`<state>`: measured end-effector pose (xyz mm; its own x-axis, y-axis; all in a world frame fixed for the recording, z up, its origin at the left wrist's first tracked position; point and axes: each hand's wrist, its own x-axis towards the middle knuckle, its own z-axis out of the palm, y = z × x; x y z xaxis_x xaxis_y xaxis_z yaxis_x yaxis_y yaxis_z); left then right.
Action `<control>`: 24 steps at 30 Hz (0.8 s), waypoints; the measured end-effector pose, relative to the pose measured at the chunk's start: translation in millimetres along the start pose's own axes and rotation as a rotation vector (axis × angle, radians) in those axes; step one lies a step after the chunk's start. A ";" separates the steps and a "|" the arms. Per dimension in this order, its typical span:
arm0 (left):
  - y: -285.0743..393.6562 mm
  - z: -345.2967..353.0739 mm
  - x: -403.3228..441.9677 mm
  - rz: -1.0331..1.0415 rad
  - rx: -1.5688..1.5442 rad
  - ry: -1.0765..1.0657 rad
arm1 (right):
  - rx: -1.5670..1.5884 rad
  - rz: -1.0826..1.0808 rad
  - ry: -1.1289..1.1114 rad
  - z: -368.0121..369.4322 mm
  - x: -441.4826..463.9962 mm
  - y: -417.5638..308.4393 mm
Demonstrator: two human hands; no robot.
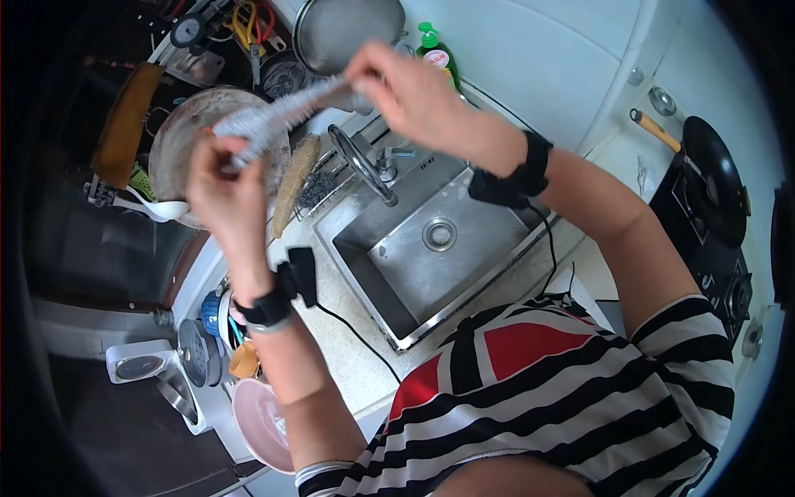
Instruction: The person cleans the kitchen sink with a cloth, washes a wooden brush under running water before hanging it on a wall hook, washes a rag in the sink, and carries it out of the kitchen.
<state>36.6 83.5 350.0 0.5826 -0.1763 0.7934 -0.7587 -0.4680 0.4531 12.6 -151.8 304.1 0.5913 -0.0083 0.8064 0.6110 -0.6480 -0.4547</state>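
While the left hand pinches one end of a grey cloth between thumb and fingers, the right hand grasps the other end, so that the cloth runs slantwise between the two, held up in the air and blurred. Each wrist wears a black strap; the left one and the right one both have a dark cable near them. Behind the cloth, from this viewpoint, is a large round pan with a worn, pale surface, and a white ladle is beside its edge. Just right of the pan, a long tan pad lies next to a dark scouring pad. A curved tap reaches over a steel sink, whose round drain is in plain sight. Beyond the right hand stands a green pump bottle, with a round metal lid to its left. Farther out, a black frying pan sits over the stove at the right, and a pink bowl stands beside the left forearm.
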 end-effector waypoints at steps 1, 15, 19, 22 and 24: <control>-21.1 9.7 -20.4 -0.039 -0.018 -0.072 | 0.003 0.033 -0.076 7.7 -21.8 10.3; -49.8 -20.2 -238.3 -1.164 -0.182 -0.560 | -0.598 0.959 -0.763 -219.8 -278.9 138.6; -30.9 -24.5 -257.0 -1.283 -0.149 -0.589 | -1.019 1.044 -0.231 -319.4 -348.4 226.8; -16.3 -19.6 -260.3 -1.280 -0.196 -0.597 | -1.127 1.358 -0.095 -347.3 -362.4 244.6; -9.6 -12.9 -260.9 -1.263 -0.173 -0.615 | -1.150 1.533 -0.236 -353.0 -368.7 257.2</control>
<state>-111.9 145.2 144.0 0.8846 -0.0897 -0.4577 0.3611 -0.4893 0.7939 -234.1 -584.3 23.3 0.3131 -0.9462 -0.0813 -0.9465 -0.3038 -0.1085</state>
